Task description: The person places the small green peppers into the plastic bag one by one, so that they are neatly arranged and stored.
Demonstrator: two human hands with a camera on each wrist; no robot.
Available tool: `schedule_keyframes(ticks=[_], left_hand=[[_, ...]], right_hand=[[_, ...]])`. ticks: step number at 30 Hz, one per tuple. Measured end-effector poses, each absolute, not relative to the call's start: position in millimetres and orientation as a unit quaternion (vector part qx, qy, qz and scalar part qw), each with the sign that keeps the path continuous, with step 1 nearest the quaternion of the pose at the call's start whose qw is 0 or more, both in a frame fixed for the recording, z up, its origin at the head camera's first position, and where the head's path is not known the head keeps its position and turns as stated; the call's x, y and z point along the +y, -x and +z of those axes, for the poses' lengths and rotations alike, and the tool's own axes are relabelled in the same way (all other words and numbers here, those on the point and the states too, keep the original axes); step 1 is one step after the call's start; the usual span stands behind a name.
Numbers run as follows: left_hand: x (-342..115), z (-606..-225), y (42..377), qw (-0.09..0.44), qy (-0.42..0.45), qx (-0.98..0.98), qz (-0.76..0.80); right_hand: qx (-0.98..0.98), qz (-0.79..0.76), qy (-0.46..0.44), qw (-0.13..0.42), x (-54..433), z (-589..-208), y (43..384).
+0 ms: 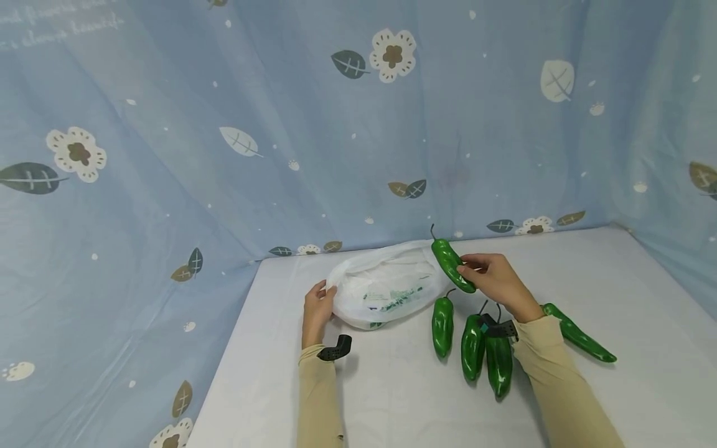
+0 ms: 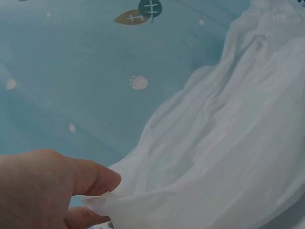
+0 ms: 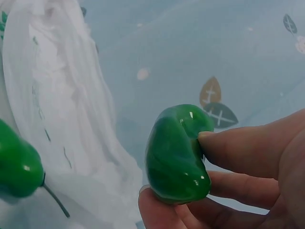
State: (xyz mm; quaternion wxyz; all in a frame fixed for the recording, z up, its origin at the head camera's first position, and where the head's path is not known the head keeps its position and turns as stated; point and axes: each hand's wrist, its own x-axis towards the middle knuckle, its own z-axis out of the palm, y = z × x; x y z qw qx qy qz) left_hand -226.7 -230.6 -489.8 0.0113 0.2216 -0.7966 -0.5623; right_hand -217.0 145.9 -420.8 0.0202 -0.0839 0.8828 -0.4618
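Note:
A white plastic bag (image 1: 386, 283) with green print lies at the back of the table. My left hand (image 1: 318, 309) pinches the edge of its mouth between thumb and fingers, as the left wrist view also shows. In my right hand (image 1: 493, 280) is a shiny green chili pepper (image 1: 450, 264), gripped near its lower end and raised beside the bag's right end, stem up. Seen end-on in the right wrist view, the same pepper (image 3: 178, 155) sits between thumb and fingers. Another green pepper (image 1: 442, 326) lies on the table just below the bag's right side.
Two more green peppers (image 1: 473, 348) lie side by side under my right wrist, partly covered by the black wrist camera (image 1: 501, 328). A longer green pepper (image 1: 582, 336) lies right of my forearm. Behind the white table (image 1: 392, 398) hangs a blue patterned cloth (image 1: 313, 124).

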Motion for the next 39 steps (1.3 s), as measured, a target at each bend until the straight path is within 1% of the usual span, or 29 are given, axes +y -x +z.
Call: schedule_keyframes(ticks=[4, 11, 32, 39], left_hand=[[-231.6, -492.7, 225.8, 0.005, -0.22, -0.799, -0.56], [-234.2, -492.5, 227.7, 0.012, -0.213, -0.798, -0.563], [-231.6, -492.1, 227.9, 0.005, -0.221, -0.799, -0.56], [-232.4, -492.4, 226.9, 0.006, -0.218, -0.795, -0.566]], right_hand=[[0.881, -0.465, 0.09, 0.021, 139.7, -420.2, 216.1], [0.874, -0.477, 0.096, 0.018, 129.0, -423.1, 222.6], [0.857, -0.503, 0.105, 0.051, 86.5, -431.1, 229.5], [0.857, -0.501, 0.11, 0.047, 72.4, -436.0, 232.2]])
